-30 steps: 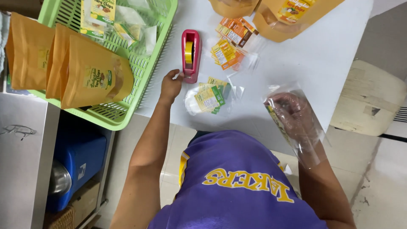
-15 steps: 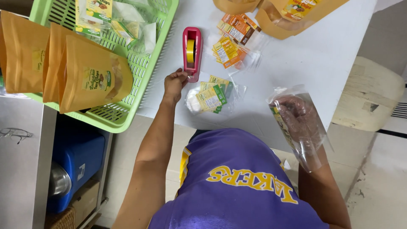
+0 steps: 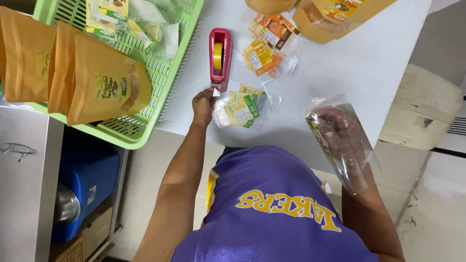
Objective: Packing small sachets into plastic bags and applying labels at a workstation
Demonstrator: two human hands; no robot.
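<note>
My left hand [image 3: 203,104] is at the near end of a red tape dispenser [image 3: 220,58] with a yellow roll, its fingertips pinched at the tape end by the cutter. My right hand [image 3: 338,127] is pushed inside a clear plastic bag [image 3: 345,145], held above the near edge of the white table [image 3: 340,63]. A yellow-green packet shows along the bag's left side. A clear bag of yellow-green labelled packets [image 3: 242,109] lies just right of my left hand.
A green plastic basket [image 3: 160,82] on the left holds orange stand-up pouches [image 3: 99,85] and more packets. Orange packets [image 3: 266,46] and orange pouches [image 3: 335,14] lie at the table's far side. A blue cooler [image 3: 87,179] sits below; a pale stool [image 3: 420,114] stands to the right.
My left hand has stayed at the dispenser's near end, closing in on the tape. The bag over my right hand has shifted only slightly.
</note>
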